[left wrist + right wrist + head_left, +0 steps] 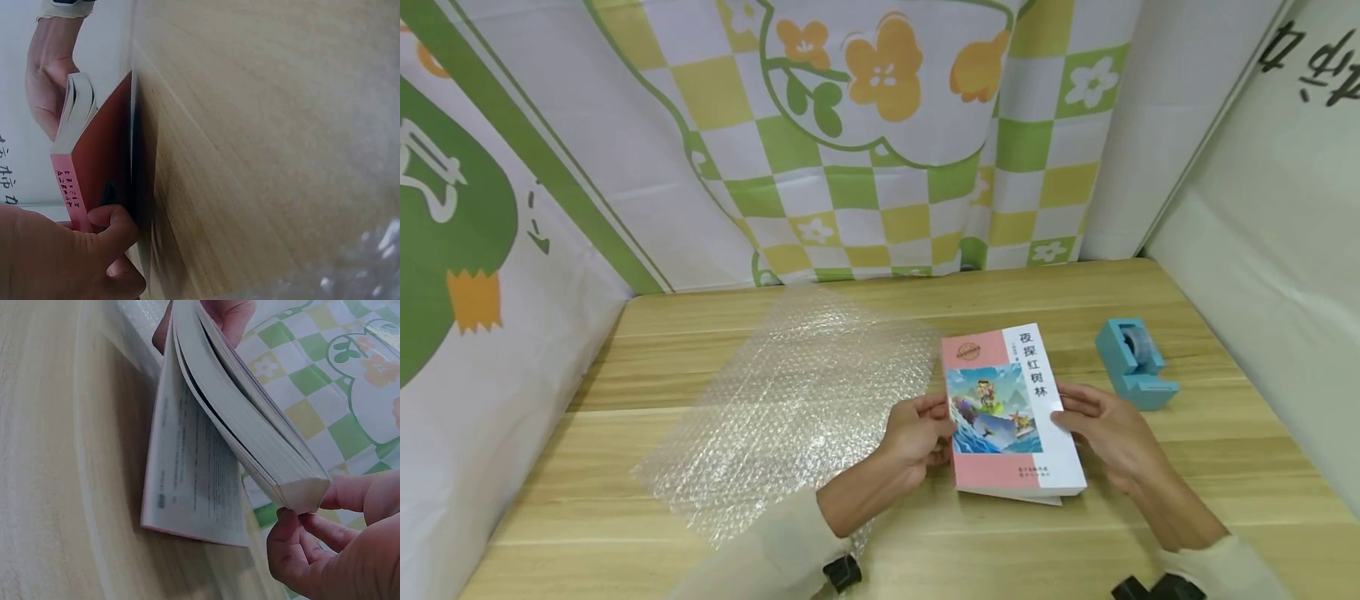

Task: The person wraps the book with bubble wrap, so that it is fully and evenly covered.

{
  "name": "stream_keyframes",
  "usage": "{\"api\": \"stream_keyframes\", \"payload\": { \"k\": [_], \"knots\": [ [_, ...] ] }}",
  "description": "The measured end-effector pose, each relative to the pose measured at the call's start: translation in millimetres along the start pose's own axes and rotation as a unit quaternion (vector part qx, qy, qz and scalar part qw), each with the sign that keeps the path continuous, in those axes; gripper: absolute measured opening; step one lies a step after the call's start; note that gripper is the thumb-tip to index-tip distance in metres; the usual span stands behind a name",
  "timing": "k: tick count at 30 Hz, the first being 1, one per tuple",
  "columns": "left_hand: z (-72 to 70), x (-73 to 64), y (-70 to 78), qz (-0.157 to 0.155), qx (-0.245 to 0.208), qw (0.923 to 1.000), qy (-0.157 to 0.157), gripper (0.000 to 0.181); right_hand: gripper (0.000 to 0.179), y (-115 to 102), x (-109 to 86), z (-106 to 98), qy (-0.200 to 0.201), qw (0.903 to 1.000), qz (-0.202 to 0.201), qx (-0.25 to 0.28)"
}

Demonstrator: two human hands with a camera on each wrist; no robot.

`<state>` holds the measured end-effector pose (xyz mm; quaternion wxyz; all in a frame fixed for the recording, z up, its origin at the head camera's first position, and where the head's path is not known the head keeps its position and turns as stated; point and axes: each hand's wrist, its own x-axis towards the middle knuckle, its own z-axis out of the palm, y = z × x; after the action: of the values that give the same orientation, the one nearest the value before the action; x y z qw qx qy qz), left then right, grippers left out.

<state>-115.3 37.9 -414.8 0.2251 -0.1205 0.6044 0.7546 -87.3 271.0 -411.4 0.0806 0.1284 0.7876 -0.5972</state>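
A paperback book (pixel 996 408) with a pink and white cover and a sea picture is held up between both hands. My left hand (pixel 916 433) pinches its left side along the pink spine (pixel 70 187). On the opposite side my right hand (pixel 1108 433) grips the page edges, thumb on the front cover. In the right wrist view the back cover (pixel 194 469) hangs away from the page block (pixel 250 419), with printed text on its inner face. Left of the book a sheet of clear bubble wrap (pixel 790 400) lies flat on the wooden table (pixel 1187 500).
A blue tape dispenser (pixel 1135 362) with a roll of clear tape stands to the right, beyond my right hand. Patterned cloth (pixel 880 208) hangs along the table's far edge. White panels (pixel 1262 208) rise at both sides.
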Motion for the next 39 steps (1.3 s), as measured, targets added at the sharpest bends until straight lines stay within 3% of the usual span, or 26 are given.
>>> {"api": "stream_keyframes", "payload": {
  "k": [5,11,22,30,39],
  "knots": [
    [-0.3,-2.0,2.4,0.007,-0.003,1.0,-0.001,0.047,0.06,-13.4,-8.7,-2.9,-0.018,0.9991,-0.039,0.002],
    [-2.8,-2.8,8.5,0.017,-0.019,0.9995,-0.021,0.045,0.06,-24.5,-13.6,-5.2,-0.021,0.998,-0.058,0.008],
    [-15.2,-2.9,20.7,0.044,-0.021,0.9988,-0.009,0.053,0.059,-41.7,-4.1,3.8,-0.031,0.9977,-0.06,0.006],
    [-30.6,-8.1,31.3,0.046,-0.028,0.9986,0.007,0.047,0.056,-53.2,5.6,19.0,-0.048,0.9961,-0.068,0.028],
    [-45.9,-10.4,37.1,0.049,-0.022,0.9985,0.004,0.048,0.058,-51.4,17.2,30.9,-0.058,0.9935,-0.089,0.042]
  ]
}}
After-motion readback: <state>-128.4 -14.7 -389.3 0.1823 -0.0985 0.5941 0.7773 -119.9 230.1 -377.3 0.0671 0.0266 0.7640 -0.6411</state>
